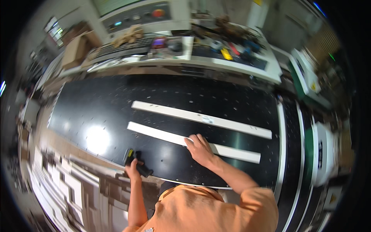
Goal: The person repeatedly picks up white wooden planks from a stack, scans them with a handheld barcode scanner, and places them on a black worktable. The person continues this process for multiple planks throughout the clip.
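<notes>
Two long, narrow white strips lie nearly parallel on a black tabletop (89, 96). On the near strip (237, 153) rests my right hand (201, 150), its bent fingers gripping the strip's upper edge near the middle. The far strip (170, 111) lies untouched beyond it, with a small pale label (208, 120) on its face. By the table's near left edge, my left hand (133, 170) is closed around a black and yellow pistol-shaped handheld tool (144, 170). Its exact kind is blurred.
Stacked white boards (65, 185) stand at the lower left. Behind the table, a bench holds a cardboard box (76, 51), loose tools and a yellow tool (226, 54), below a control panel (135, 16). Pale rails (281, 143) and white-and-green machine parts (322, 152) line the right side.
</notes>
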{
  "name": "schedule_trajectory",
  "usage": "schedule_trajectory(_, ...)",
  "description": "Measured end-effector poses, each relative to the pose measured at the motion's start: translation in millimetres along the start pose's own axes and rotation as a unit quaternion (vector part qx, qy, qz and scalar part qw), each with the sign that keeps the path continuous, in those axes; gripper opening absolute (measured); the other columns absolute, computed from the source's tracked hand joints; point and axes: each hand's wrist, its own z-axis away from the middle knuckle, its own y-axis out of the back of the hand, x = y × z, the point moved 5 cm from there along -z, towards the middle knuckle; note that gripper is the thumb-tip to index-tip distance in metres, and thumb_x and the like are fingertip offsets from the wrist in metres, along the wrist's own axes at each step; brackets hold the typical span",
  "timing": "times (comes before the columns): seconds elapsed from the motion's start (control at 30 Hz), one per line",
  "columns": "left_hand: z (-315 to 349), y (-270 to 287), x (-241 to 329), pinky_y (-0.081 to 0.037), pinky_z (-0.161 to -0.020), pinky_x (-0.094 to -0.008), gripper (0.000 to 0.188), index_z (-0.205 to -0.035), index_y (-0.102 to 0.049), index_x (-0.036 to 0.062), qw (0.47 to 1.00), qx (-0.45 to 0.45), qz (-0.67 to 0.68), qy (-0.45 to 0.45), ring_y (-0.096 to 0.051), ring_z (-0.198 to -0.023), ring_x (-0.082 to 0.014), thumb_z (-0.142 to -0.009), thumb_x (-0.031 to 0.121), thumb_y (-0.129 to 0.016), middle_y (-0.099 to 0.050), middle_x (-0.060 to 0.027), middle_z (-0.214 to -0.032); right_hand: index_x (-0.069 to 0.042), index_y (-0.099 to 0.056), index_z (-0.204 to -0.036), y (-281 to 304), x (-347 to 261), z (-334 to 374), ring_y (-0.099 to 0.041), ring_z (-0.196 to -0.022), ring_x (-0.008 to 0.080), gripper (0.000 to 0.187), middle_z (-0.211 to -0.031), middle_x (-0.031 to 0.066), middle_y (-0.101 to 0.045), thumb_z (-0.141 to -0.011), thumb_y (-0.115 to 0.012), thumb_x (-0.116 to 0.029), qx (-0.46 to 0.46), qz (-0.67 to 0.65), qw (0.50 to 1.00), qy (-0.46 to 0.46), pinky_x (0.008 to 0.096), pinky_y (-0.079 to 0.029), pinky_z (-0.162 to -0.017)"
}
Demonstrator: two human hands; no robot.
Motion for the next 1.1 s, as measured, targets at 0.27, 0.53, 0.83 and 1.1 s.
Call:
schedule_trajectory(0.27, -8, 10, -13, -0.048, -0.063, -0.0316, 0.028, -0.094, -0.062, 0.0025, 0.999, -0.025, 0.009, 0.028, -0.061, -0.067, -0.0182, -0.091, 0.029, -0.069, -0.065, -0.0081, -0.074, -0.003, -0.067, -0.125, 49, 147, -55, -0.055, -0.113, 0.0300, 0.037, -0.115, 0.0115, -0.062, -0.088, -0.063, -0.008, -0.004, 0.113, 0.993, 0.008, 0.0430, -0.048, -0.098)
schedule_trajectory(0.53, -15, 17, -17, -0.047, -0.068, -0.0351, 0.032, -0.077, -0.060, 0.0045, 1.000, -0.016, -0.007, 0.022, -0.059, -0.068, -0.0200, -0.092, 0.032, -0.063, -0.063, -0.0089, -0.070, -0.017, -0.069, -0.124, 90, 358, -68, -0.058, -0.119, 0.0255, 0.038, -0.124, 0.0024, -0.068, -0.088, -0.062, -0.006, -0.107, 0.203, 0.963, -0.143, 0.0420, -0.046, -0.101)
schedule_trajectory(0.83, -9, 11, -6, -0.045, -0.066, -0.0364, 0.038, -0.071, -0.059, 0.0071, 0.998, 0.017, -0.034, 0.055, -0.057, -0.066, -0.0200, -0.094, 0.037, -0.060, -0.061, -0.0079, -0.067, -0.007, -0.066, -0.124, 140, 464, -42, -0.063, -0.115, 0.0372, 0.032, -0.118, 0.0150, -0.070, -0.096, -0.064, -0.022, -0.099, 0.191, 0.947, -0.237, 0.0485, -0.049, -0.099)
schedule_trajectory(1.1, -19, 13, -7, -0.050, -0.064, -0.0363, 0.030, -0.074, -0.060, 0.0033, 0.999, 0.032, -0.019, 0.025, -0.062, -0.062, -0.0212, -0.093, 0.026, -0.063, -0.064, -0.0093, -0.069, 0.000, -0.064, -0.115, 135, 431, -30, -0.056, -0.117, 0.0387, 0.032, -0.121, 0.0196, -0.058, -0.089, -0.071, -0.019, 0.152, 0.285, 0.864, -0.386, 0.0469, -0.047, -0.102)
